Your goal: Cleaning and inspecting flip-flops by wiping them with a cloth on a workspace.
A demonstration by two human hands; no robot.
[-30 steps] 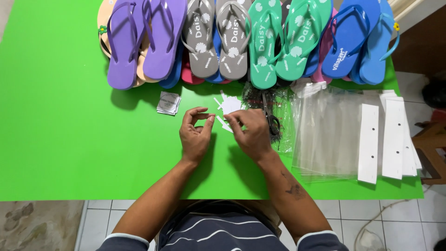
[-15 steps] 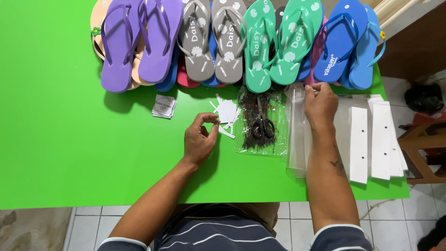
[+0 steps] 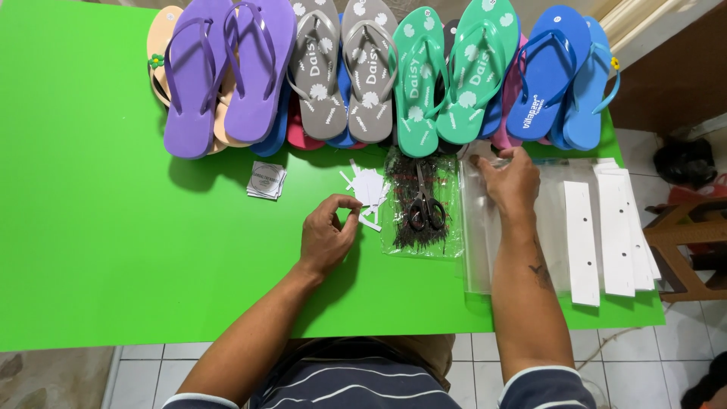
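My left hand (image 3: 327,236) rests on the green table (image 3: 113,250), thumb and forefinger pinched together; I see nothing between them. It is just left of a small pile of white paper tags (image 3: 369,189). My right hand (image 3: 513,180) lies on a stack of clear plastic bags (image 3: 492,261), with its fingertips pinching the stack's top left edge. Between my hands, black scissors (image 3: 425,209) lie on a clear bag of black ties (image 3: 401,235).
Flip-flops line the far edge: purple (image 3: 219,68), grey (image 3: 344,68), green (image 3: 447,72), blue (image 3: 560,76). White card strips (image 3: 581,242) lie on the bags at the right. A small stack of pale packets (image 3: 266,180) sits to the left. A wooden stool (image 3: 685,242) stands beside the table.
My right hand has left my left hand at the table's middle and gone right, onto the clear plastic bags. My left hand has stayed put, fingers still pinched.
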